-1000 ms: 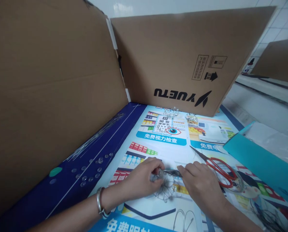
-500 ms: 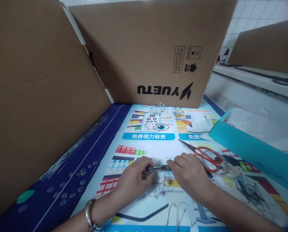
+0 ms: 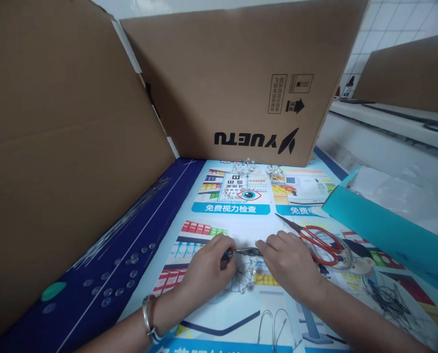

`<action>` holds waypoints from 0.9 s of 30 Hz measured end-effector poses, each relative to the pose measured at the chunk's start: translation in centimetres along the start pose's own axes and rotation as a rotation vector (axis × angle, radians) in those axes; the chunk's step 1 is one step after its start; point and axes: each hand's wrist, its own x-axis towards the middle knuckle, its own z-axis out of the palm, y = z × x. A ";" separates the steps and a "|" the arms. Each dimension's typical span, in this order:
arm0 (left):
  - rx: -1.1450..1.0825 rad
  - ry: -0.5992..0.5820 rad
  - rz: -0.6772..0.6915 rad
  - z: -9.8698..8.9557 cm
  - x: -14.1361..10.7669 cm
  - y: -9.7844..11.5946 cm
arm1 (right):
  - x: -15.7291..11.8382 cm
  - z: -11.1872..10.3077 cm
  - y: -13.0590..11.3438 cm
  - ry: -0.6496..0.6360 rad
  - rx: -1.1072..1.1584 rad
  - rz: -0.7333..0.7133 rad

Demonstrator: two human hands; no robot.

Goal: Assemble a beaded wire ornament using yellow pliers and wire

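Between my hands lies a small pair of metal pliers (image 3: 247, 251), its dark handle end inside the curled fingers of my left hand (image 3: 213, 262). At the other end, my right hand (image 3: 288, 260) has its fingers closed against the metal tip; whatever they pinch is hidden. Just beneath the tool is a round tangle of thin wire with clear beads (image 3: 243, 277), partly covered by my left hand. Red-handled scissors (image 3: 320, 242) lie beyond my right hand, blades pointing away to the left.
Cardboard panels (image 3: 219, 83) stand at the back and left. Clear beads (image 3: 133, 264) and thin wires (image 3: 127, 220) lie on the blue strip at left. At right are a teal box (image 3: 373, 235) and a dark wire bundle (image 3: 391, 299). Bent wires (image 3: 274, 326) lie in front.
The view has shifted slightly, so everything sits a little further right. Both hands keep their hold around the pliers, and the wire tangle below them looks slightly turned.
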 end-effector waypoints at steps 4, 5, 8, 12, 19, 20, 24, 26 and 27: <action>0.000 -0.015 -0.009 -0.1 0.0 -0.2 | 0.1 0.1 -0.1 -0.011 -0.002 0.013; -0.004 -0.017 -0.012 -0.1 -0.1 -0.2 | 0.1 0.1 -0.1 -0.020 -0.003 0.016; -0.012 -0.008 -0.012 0.0 -0.2 -0.3 | 0.0 0.2 -0.1 -0.034 -0.007 0.018; -0.020 0.002 -0.011 0.0 -0.2 -0.4 | 0.0 0.1 -0.1 -0.051 -0.003 0.028; -0.025 -0.013 -0.022 -0.1 -0.2 -0.3 | -0.4 -0.3 0.2 -0.063 -0.007 0.016; -0.023 -0.014 -0.021 -0.1 -0.2 -0.3 | -0.4 -0.3 0.2 -0.055 -0.013 0.006; -0.023 -0.009 -0.016 -0.1 -0.2 -0.3 | -0.3 -0.5 0.2 -0.040 -0.039 -0.016; -0.027 -0.002 -0.011 0.0 -0.2 -0.4 | -0.3 -0.6 0.1 -0.038 -0.061 -0.034; -0.030 0.004 -0.010 0.0 -0.2 -0.4 | -0.3 -0.7 0.1 -0.038 -0.074 -0.046</action>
